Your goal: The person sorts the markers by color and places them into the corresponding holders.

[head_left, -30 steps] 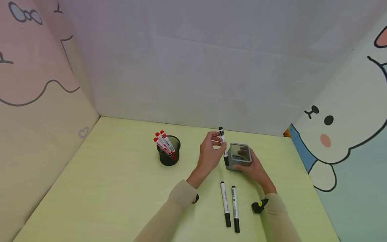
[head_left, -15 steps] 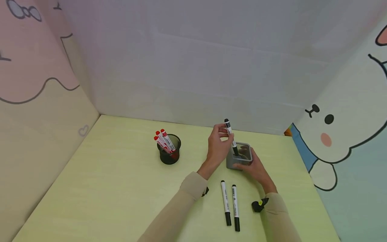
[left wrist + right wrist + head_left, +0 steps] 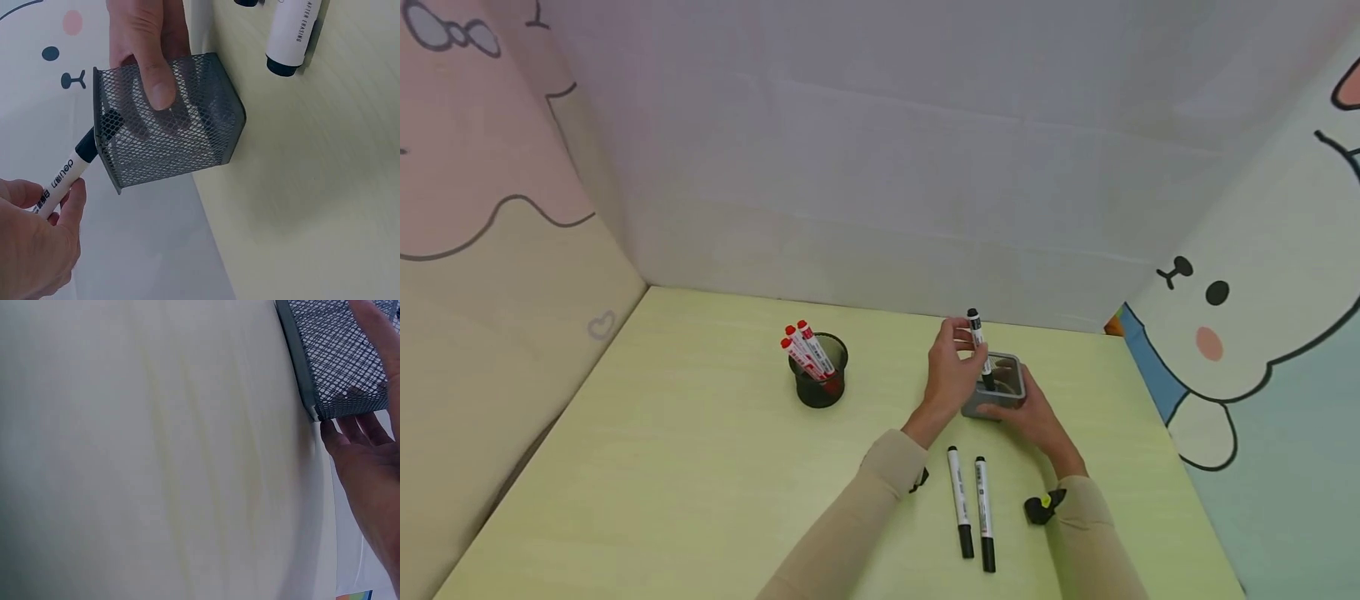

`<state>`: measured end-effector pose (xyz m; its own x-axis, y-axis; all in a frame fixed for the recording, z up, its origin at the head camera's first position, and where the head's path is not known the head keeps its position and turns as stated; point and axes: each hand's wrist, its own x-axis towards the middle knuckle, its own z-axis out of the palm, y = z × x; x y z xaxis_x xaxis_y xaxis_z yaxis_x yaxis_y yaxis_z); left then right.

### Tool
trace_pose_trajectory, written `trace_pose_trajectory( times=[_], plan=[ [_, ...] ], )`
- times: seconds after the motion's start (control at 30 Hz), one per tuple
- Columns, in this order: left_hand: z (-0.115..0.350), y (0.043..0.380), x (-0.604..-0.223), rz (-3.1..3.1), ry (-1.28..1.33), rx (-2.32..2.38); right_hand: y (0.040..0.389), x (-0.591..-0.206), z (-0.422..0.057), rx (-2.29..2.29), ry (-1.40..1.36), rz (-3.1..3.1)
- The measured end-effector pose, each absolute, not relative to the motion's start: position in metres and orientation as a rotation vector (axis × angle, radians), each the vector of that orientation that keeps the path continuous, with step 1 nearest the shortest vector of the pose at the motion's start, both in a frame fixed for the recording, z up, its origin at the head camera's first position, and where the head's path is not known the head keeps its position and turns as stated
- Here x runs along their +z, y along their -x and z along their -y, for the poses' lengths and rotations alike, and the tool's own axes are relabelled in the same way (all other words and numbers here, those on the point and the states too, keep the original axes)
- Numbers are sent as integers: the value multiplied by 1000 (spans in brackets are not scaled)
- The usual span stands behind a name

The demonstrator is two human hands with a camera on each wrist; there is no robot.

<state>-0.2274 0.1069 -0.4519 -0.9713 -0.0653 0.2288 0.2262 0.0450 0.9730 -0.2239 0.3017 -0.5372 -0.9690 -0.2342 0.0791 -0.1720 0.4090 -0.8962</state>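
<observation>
My left hand (image 3: 953,371) pinches a white marker (image 3: 60,181) with black ends between thumb and fingers. The marker's lower black end dips just inside the rim of a grey square mesh pen holder (image 3: 169,147). From the right side, my right hand (image 3: 1033,417) grips that holder, its thumb across the near wall and its other fingers behind, partly seen through the mesh. Two more black-and-white markers, a left one (image 3: 959,500) and a right one (image 3: 984,512), lie side by side on the table in front of the holder.
A round black mesh pen holder (image 3: 820,392) with several red-capped markers (image 3: 808,348) stands to the left on the pale yellow table (image 3: 700,467). A plain wall (image 3: 880,167) rises behind, and printed cartoon panels flank both sides.
My left hand has moved right with its marker, from beside the square holder to over its opening, then slightly down so the tip is inside. My right hand has stayed on the holder.
</observation>
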Motion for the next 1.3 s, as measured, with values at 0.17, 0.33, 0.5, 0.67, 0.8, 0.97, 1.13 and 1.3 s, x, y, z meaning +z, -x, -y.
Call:
trace_pose_trajectory(
  times=[0.17,0.33,0.5,0.67,0.8,0.97,1.13,1.3],
  plan=[
    [-109,226,-461,2126,175,-2044,225,-540,-304,-1678,404,-2551],
    [-110,223,-465,2172,187,-2007,226,-541,-305,-1708,398,-2517],
    [-112,219,-466,2223,254,-1942,225,-541,-306,-1653,358,-2556],
    [-114,216,-467,2313,256,-1825,225,-542,-307,-1621,336,-2580],
    [-117,213,-467,2369,214,-1728,226,-542,-306,-1671,384,-2545],
    [-121,209,-467,2397,141,-1682,227,-541,-303,-1731,432,-2503],
    [-123,208,-468,2429,55,-1639,226,-540,-303,-1742,426,-2496],
    [-123,209,-471,2471,0,-1624,225,-539,-302,-1723,423,-2504]
  ],
)
